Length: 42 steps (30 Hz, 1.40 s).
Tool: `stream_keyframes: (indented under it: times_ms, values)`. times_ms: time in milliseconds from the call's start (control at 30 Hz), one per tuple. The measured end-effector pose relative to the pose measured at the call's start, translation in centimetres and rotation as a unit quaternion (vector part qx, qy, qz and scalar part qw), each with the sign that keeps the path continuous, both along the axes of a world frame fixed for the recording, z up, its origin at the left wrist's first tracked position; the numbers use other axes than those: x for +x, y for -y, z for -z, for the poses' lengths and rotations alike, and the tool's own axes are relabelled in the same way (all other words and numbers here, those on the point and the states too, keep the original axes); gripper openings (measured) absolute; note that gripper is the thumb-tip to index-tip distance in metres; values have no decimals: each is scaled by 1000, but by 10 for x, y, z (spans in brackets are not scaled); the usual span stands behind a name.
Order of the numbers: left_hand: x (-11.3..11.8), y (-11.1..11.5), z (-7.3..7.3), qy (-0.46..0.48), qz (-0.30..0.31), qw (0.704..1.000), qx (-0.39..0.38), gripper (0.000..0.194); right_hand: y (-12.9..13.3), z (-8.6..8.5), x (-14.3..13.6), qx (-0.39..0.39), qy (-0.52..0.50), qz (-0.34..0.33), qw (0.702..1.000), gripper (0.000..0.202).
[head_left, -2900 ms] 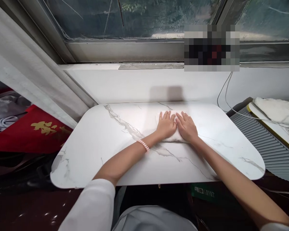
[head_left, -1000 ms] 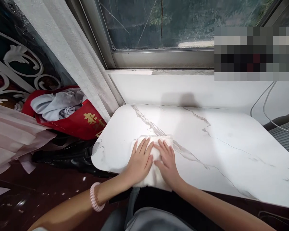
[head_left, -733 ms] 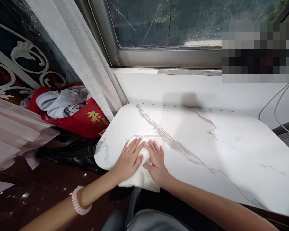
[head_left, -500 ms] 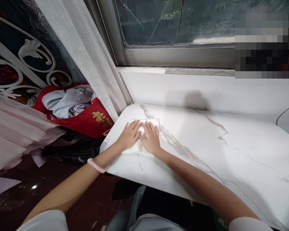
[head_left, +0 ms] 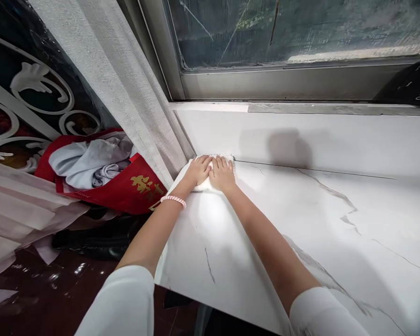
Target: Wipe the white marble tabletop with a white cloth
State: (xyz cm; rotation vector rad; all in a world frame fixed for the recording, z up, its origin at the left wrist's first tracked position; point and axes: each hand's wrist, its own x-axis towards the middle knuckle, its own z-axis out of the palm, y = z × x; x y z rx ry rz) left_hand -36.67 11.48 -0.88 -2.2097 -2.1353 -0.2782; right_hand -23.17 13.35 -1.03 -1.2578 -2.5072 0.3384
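A white cloth [head_left: 206, 185] lies flat at the far left corner of the white marble-patterned table [head_left: 245, 242], up against the wall. My left hand [head_left: 198, 170] rests on it palm down, fingers stretched forward and a pink coil band around the wrist. Beside it my right hand [head_left: 223, 173] presses on the same cloth, its fingers also laid out flat. The two hands nearly touch at the thumbs. Much of the cloth is hidden beneath them.
Left of the table stands a red bag [head_left: 115, 186] stuffed with pale clothes, near a grey curtain [head_left: 126, 79]. A black leather-like item [head_left: 94, 238] lies below it. Behind the table are a white wall [head_left: 213, 128] and a metal-framed window [head_left: 283, 84].
Both hands have slid the cloth forward across the tabletop, from nearer the middle of its left end to the far corner by the wall. The view has shifted slightly.
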Motion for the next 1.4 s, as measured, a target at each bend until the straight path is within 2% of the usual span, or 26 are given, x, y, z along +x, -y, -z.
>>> stream_keyframes:
  times_ms: [133,267,367,467,533,633,700,767,833,900,1033,1133,1233,1300,1400]
  values:
    - [13,11,-4,-1,-29,1000,-12,48,6,2,7,11,2,-6,1000,56]
    - [39,35,-7,-5,-38,999,-19,48,24,3,30,26,14,-9,1000,56]
    - [73,65,-6,-12,-43,999,-12,48,49,5,63,49,24,-20,998,55]
    - [117,109,-2,-9,-57,998,2,49,90,9,110,74,33,-38,996,54]
    - [147,144,0,-6,-26,1000,1,50,124,13,146,101,39,-49,993,54]
    - [184,188,2,-6,59,998,15,52,173,18,196,152,36,-62,986,58]
    - [201,204,3,-5,101,995,21,53,193,20,221,171,39,-52,983,64]
    - [212,206,4,-2,119,993,20,53,198,22,236,173,48,-44,983,66]
    - [217,194,5,4,121,993,13,53,187,21,240,150,67,-37,986,64]
    - [218,170,6,14,116,993,4,53,163,16,236,93,97,-19,991,60]
    - [215,95,3,45,86,995,-4,50,90,0,217,-38,126,57,990,57]
    - [217,32,1,67,76,995,3,47,33,-6,209,-32,79,119,989,54]
    - [225,-18,0,79,70,994,24,45,-14,-2,211,6,28,141,990,52]
    - [232,-39,1,83,65,994,38,45,-35,2,217,32,0,140,990,50]
    - [239,-54,2,85,51,994,44,43,-51,7,223,53,-23,137,989,49]
